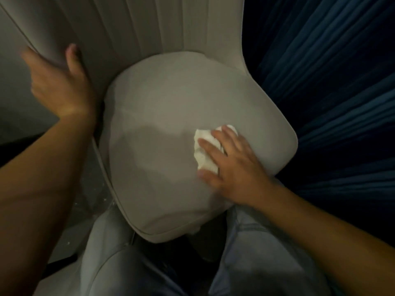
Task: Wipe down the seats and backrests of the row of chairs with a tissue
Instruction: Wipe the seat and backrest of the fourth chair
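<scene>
— Tissue (206,149), white and crumpled, sits right of centre in the frame, pressed flat onto the seat (171,133) of the pale chair.

— And the right hand (233,165) is on top of it, palm down. How are the fingers (210,145)?

— Spread apart and laid flat across the tissue, pinning it to the cushion rather than pinching it. The thumb lies on the cushion just below the wad.

— Over at upper left of the frame, the left hand (58,84) is on the backrest (119,28).

— Yes, it grips the backrest's side edge: thumb on the ribbed front face, the other fingers wrapped behind the edge and out of sight. The hand is a little blurred.

— That backrest has vertical channels running up to the top of the frame.

— And the seat is a rounded cushion with a piped rim along its lower left edge. A darker patch crosses its middle; I cannot tell whether that is damp or shadow.

— Right side of the frame?

— A dark blue pleated curtain (333,82), just beside the chair.

— Bottom of the frame, the person's light trousers (256,263), legs standing either side of the seat's front corner.
</scene>
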Motion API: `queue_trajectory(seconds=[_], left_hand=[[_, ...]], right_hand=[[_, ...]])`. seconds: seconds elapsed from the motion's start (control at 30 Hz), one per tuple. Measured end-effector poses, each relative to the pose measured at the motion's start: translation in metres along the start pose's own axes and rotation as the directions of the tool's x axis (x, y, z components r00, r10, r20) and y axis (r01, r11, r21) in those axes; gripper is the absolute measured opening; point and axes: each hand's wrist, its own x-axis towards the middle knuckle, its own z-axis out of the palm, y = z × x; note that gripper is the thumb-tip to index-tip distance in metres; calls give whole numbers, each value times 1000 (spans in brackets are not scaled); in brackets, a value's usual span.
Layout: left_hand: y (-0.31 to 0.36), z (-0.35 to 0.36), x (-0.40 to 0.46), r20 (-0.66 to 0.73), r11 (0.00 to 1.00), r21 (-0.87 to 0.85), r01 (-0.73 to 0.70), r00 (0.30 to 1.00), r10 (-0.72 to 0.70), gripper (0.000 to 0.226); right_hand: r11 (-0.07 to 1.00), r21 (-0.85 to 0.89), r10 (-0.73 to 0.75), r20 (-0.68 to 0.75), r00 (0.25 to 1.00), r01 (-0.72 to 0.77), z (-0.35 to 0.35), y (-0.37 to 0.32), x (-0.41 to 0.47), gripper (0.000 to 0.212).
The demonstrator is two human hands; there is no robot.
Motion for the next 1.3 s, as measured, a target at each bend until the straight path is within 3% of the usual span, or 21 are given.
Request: queue_trajectory(seconds=[0.07,0.2,0.33,0.4,0.47,0.57,0.7,0.9,1.3], left_hand=[[0,-1,-2,-20,1000,25,-12,1000,12,74],[-4,1,4,107,998,66,21,994,-28,80],[-4,-1,7,172,992,126,2,985,-24,81],[0,-2,3,158,992,124,19,987,-38,79],[3,-2,0,125,994,103,43,991,-56,80],[4,0,-1,126,996,73,54,990,-63,82],[1,0,1,199,992,101,82,975,-100,81],[-9,-15,-14,340,984,151,91,930,-138,85],[-12,-16,-19,350,973,194,123,918,-186,77]], right_hand=[[999,-4,-45,34,998,45,3,-14,-22,67],[999,-18,-37,-2,999,37,10,-18,-34,57],[950,-136,272,-88,958,-282,-6,48,-14,57],[895,-83,437,-19,899,-437,-18,94,-9,57],[861,20,506,78,859,-508,-22,117,-2,62],[828,25,559,42,828,-560,-14,101,5,77],[891,0,455,-41,890,-455,1,50,6,86],[948,31,315,21,949,-316,3,51,48,74],[929,-23,371,30,928,-370,4,76,203,70]])
